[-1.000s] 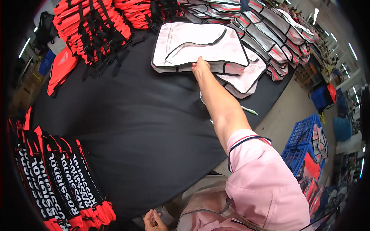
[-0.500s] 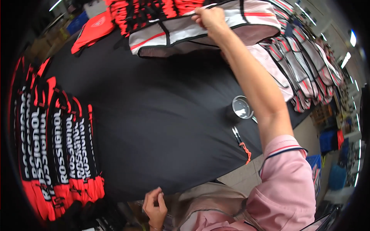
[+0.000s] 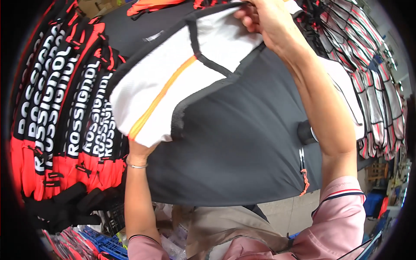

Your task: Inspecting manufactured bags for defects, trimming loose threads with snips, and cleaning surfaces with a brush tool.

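A white fabric panel [image 3: 186, 78] with black edging and an orange zip strip hangs in the air over a black table [image 3: 242, 147]. My right hand [image 3: 268, 21] grips its top edge near the upper middle. My left hand [image 3: 139, 149] is raised under the panel's lower left corner; its fingers are hidden behind the cloth, so the grip itself is not visible. A thin bracelet circles my left wrist.
Black-and-red lettered fabric pieces [image 3: 65, 108] lie overlapped along the left. White panels with red and black trim [image 3: 372, 86] are stacked at the right. Small scissors with an orange handle [image 3: 303, 173] lie near the table's front edge. Blue crates [image 3: 104, 247] sit below.
My right hand has lifted the white panel off the far stack and pulled it toward me. My left hand rose from my lap to the panel's lower corner.
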`<state>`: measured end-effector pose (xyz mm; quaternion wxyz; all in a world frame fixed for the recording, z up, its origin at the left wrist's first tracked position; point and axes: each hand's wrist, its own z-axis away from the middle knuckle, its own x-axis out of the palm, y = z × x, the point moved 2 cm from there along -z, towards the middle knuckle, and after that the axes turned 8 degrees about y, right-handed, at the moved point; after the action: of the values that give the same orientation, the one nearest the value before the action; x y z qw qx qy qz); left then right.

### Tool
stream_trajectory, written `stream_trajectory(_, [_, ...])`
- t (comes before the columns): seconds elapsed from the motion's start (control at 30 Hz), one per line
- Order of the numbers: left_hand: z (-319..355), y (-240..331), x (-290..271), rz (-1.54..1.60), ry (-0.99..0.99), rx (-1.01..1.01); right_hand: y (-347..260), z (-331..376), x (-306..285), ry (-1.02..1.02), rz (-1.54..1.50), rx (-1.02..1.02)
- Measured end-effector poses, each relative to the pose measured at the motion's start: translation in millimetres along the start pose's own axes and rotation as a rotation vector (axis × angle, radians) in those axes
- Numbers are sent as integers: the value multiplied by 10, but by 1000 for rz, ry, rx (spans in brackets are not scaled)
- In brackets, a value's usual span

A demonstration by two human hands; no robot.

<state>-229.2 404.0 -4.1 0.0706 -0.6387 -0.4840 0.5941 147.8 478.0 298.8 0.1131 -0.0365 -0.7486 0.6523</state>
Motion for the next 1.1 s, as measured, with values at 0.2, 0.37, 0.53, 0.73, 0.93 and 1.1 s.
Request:
stream_trajectory(0.2, [-499,89,-771,-444,328,-162,-39,357,-172,34,208,-14])
stream_trajectory(0.37, [-263,-37,-1306,356,687,-690,-91,628,13,-129,136,-58])
stream_trajectory(0.53, [-123,-194,-2232,868,891,-1164,-436,1154,-22,-95,74,-126])
stream_trajectory(0.73, [601,139,-3104,387,784,-1093,-705,2107,-98,-325,-27,-241])
stream_trajectory(0.93, [466,1349,-3709,663,820,-463,171,2231,-1231,-161,183,-126])
stream_trajectory(1.1, [360,2367,-3534,650,605,-256,932,2853,-1579,-172,550,108])
